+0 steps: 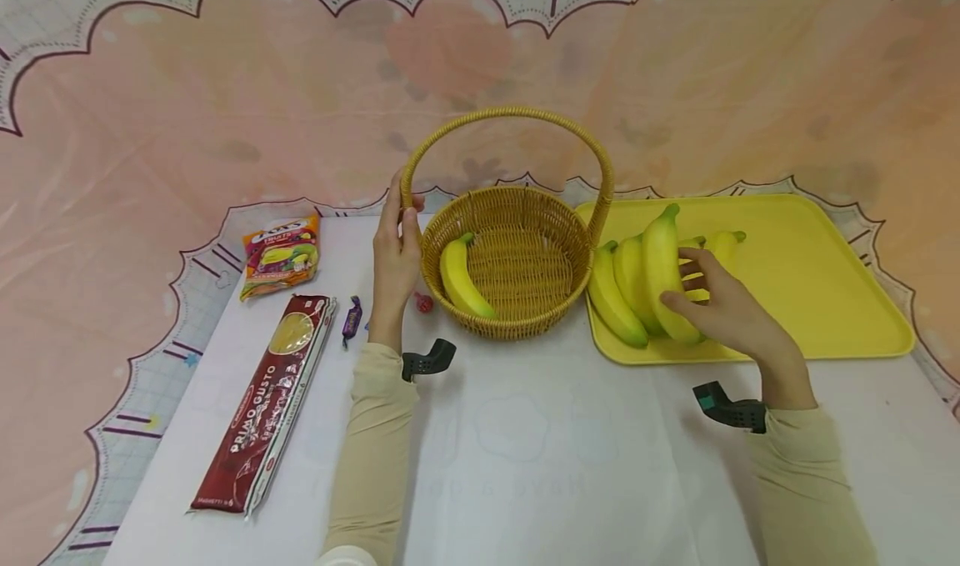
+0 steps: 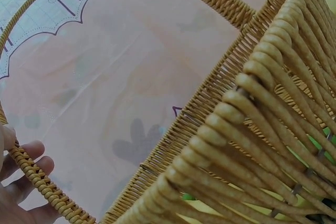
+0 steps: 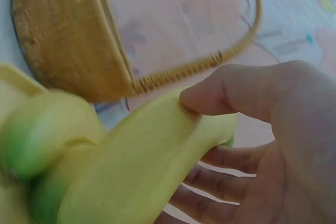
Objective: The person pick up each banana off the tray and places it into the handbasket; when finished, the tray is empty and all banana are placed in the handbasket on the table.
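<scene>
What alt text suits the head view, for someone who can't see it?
A person's right hand holds a banana at a yellow tray with more bananas, while the left hand grips the handle of a woven basket containing one banana. A spaghetti packet lies further left.

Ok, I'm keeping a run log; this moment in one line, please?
basket: one banana inside; left hand: holds its handle; right hand: grips another banana at tray

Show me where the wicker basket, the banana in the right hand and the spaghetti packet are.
Wicker basket (image 1: 525, 262): head view, on its bare inner bottom.
Held banana (image 3: 139, 158): right wrist view, on the middle of its body.
Spaghetti packet (image 1: 258, 403): head view, on its printed front.
</scene>
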{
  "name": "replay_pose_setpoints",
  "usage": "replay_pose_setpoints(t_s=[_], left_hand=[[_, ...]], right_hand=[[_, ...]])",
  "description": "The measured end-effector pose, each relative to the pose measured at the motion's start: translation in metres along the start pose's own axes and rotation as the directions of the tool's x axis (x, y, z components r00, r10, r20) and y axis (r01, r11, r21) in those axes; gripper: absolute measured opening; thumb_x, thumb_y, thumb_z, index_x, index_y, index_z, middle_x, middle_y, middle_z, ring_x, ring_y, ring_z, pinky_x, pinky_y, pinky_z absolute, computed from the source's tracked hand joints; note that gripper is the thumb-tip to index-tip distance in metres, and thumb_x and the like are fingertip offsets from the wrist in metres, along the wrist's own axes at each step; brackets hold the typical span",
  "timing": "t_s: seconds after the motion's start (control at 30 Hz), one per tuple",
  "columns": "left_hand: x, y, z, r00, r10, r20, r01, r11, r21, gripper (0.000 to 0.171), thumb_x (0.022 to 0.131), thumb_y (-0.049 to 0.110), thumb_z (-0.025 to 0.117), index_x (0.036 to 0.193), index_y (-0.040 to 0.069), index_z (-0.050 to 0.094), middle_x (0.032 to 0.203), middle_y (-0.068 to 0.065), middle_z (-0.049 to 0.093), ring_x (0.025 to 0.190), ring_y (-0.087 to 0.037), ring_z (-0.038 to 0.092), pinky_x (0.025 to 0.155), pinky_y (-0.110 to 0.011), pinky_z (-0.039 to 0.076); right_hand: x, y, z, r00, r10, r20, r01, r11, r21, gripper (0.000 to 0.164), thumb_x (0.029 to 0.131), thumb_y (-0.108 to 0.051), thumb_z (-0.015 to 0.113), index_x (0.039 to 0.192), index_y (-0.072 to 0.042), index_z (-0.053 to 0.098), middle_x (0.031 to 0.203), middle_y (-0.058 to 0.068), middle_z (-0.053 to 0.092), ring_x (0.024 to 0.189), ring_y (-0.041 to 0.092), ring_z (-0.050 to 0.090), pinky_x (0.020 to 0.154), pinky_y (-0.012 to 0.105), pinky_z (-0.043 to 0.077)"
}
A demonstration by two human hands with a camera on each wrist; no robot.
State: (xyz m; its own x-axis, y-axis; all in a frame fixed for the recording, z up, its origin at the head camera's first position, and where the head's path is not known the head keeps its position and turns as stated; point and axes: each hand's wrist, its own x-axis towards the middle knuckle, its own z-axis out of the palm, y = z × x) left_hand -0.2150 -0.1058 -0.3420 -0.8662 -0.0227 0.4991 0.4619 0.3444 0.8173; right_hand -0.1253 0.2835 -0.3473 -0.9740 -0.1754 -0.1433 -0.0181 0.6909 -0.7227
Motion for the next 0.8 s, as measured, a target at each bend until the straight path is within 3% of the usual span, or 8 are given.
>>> replay_pose_setpoints(t_s=[0.07,0.3,0.63,0.8], left_hand=[[-0.002,0.009,-0.001,1.000,-0.004,0.004,0.004,1.000,0.007,0.046,0.102,0.007,0.035,0.148,0.004,0.028,0.121,-0.026,0.054,0.113,-0.035,0.051,0.095,-0.042,0.042],[-0.002,0.009,-0.001,1.000,-0.004,-0.001,0.004,1.000,0.001,0.046,0.102,0.009,0.035,0.148,0.006,0.028,0.121,-0.025,0.054,0.112,-0.034,0.051,0.095,-0.040,0.041],[-0.004,0.011,-0.001,1.000,0.002,-0.002,-0.002,1.000,0.001,0.046,0.102,0.009,0.035,0.148,0.005,0.027,0.121,-0.026,0.054,0.113,-0.035,0.051,0.094,-0.040,0.042],[-0.004,0.012,-0.002,1.000,-0.001,0.003,0.001,1.000,-0.005,0.047,0.102,0.008,0.035,0.148,0.005,0.028,0.122,-0.025,0.054,0.114,-0.034,0.051,0.097,-0.043,0.042]], right_hand=[[0.002,-0.005,0.007,0.999,-0.034,0.024,0.034,0.999,0.012,0.075,0.095,-0.034,0.055,0.149,-0.005,0.012,0.142,0.024,0.032,0.125,0.042,0.039,0.093,0.059,0.042],[0.012,-0.024,0.030,0.988,-0.141,0.064,0.139,0.990,0.036,0.071,0.092,-0.029,0.060,0.145,-0.005,0.021,0.137,0.019,0.041,0.121,0.035,0.045,0.095,0.054,0.044],[0.015,-0.042,0.046,0.978,-0.203,0.041,0.203,0.979,0.011,0.068,0.090,-0.029,0.061,0.145,-0.009,0.027,0.129,0.014,0.050,0.115,0.031,0.049,0.094,0.051,0.043],[0.028,-0.056,0.055,0.968,-0.250,0.036,0.251,0.967,-0.033,0.068,0.091,-0.031,0.059,0.147,-0.008,0.028,0.130,0.012,0.050,0.113,0.028,0.050,0.091,0.047,0.045]])
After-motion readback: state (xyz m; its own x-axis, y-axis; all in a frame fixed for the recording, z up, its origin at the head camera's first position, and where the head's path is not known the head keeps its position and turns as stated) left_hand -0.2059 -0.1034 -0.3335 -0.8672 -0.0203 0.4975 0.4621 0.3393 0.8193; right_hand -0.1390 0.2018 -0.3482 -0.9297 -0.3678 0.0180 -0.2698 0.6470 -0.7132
